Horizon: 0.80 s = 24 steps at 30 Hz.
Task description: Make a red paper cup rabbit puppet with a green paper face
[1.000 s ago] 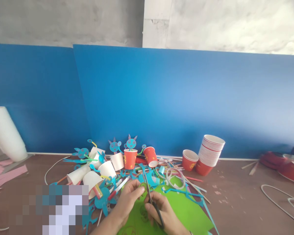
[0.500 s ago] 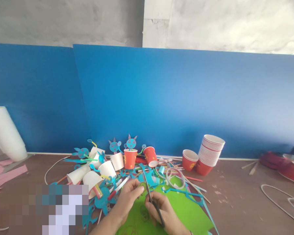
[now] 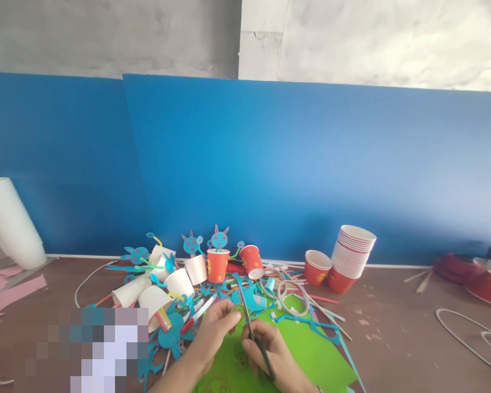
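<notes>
My right hand (image 3: 265, 346) is closed around the black handles of a pair of scissors (image 3: 245, 307), whose blades point up and away, slightly parted. Just left of the blades, my left hand (image 3: 216, 330) pinches a small green paper piece (image 3: 239, 310) with a drawn outline between thumb and fingers. Under both hands lies a green sheet of paper (image 3: 311, 349) bearing dark and reddish drawn shapes. A red-and-white marker (image 3: 197, 315) lies beside my left hand, among blue paper cut-outs (image 3: 172, 330).
Paper cups with blue animal faces, including a red cup (image 3: 218, 266), stand at the back. Rolls of tape (image 3: 293, 298) lie beyond the scissors. Right of them is a tall cup stack (image 3: 352, 256); pink paper (image 3: 16, 297) and a white stack (image 3: 12, 224) are at left.
</notes>
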Motion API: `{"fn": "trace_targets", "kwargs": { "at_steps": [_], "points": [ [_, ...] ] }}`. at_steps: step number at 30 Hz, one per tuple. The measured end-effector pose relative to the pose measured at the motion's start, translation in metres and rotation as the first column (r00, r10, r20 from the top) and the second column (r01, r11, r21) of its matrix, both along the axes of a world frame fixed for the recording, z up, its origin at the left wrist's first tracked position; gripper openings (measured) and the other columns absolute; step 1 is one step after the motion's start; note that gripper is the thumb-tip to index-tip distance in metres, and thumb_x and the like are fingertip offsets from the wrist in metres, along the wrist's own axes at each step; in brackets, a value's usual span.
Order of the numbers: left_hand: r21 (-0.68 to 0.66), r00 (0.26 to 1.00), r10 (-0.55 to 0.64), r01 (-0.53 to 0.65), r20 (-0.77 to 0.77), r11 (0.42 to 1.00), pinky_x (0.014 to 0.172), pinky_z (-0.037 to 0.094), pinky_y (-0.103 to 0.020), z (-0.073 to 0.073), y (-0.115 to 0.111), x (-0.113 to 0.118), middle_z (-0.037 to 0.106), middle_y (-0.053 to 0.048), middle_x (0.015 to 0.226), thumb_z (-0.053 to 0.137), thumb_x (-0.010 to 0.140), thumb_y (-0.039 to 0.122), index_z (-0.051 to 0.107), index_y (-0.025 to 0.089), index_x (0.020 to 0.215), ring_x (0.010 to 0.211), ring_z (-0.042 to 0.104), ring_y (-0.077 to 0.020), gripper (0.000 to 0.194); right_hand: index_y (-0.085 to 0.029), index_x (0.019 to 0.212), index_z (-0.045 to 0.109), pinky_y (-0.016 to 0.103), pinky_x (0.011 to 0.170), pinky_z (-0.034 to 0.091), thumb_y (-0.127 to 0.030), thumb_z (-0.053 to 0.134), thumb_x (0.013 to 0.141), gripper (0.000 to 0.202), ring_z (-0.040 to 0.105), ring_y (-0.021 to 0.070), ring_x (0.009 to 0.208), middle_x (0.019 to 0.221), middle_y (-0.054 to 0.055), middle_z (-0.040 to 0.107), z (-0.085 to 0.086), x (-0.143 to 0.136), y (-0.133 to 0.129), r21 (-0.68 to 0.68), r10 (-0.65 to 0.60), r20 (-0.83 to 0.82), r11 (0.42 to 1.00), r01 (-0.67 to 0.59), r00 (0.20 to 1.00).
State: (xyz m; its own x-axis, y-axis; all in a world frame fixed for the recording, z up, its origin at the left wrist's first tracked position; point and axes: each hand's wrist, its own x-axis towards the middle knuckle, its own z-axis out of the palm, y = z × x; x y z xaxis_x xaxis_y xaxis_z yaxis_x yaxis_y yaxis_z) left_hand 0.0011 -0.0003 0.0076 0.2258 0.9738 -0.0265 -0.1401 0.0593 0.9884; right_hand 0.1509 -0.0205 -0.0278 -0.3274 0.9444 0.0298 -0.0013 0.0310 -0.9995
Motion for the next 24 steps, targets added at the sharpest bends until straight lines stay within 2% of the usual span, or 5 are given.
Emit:
{"fn": "trace_targets", "kwargs": {
  "at_steps": [8,18,24],
  "points": [
    [-0.004,1.000,0.010,-0.010,-0.004,1.000,0.059,0.030,-0.025,0.0008,0.0003,0.0007,0.043,0.005,0.055,0.062,0.068,0.035,0.047,0.019,0.059,0.057,0.038,-0.0121,0.023,-0.018,0.072,0.050,0.017,0.037,0.032,-0.057,0.068,0.069,0.043,0.038,0.0053,0.038,0.048,-0.008,0.044,0.0019,-0.0009,0.0003,-0.014,-0.007,0.006,1.000,0.008,1.000],
    [0.001,1.000,0.005,-0.005,0.015,1.000,0.059,0.031,-0.024,0.0021,0.0011,-0.0005,0.043,0.005,0.055,0.065,0.068,0.036,0.049,0.019,0.059,0.057,0.038,-0.0120,0.025,-0.019,0.071,0.050,0.017,0.034,0.025,-0.057,0.066,0.072,0.042,0.032,0.0047,0.035,0.044,-0.010,0.039,0.0022,0.0014,-0.0002,-0.005,-0.004,0.031,1.000,0.004,1.000],
    [-0.023,0.998,0.010,-0.009,0.055,1.000,0.059,0.033,-0.024,0.0023,0.0019,-0.0008,0.048,0.004,0.056,0.066,0.067,0.032,0.050,0.018,0.059,0.056,0.041,-0.0111,0.023,-0.019,0.070,0.050,0.016,0.033,0.022,-0.058,0.067,0.071,0.043,0.030,0.0041,0.033,0.043,-0.010,0.037,0.0040,0.0009,-0.0005,-0.020,-0.010,0.025,1.000,0.011,1.000]
  ]
}}
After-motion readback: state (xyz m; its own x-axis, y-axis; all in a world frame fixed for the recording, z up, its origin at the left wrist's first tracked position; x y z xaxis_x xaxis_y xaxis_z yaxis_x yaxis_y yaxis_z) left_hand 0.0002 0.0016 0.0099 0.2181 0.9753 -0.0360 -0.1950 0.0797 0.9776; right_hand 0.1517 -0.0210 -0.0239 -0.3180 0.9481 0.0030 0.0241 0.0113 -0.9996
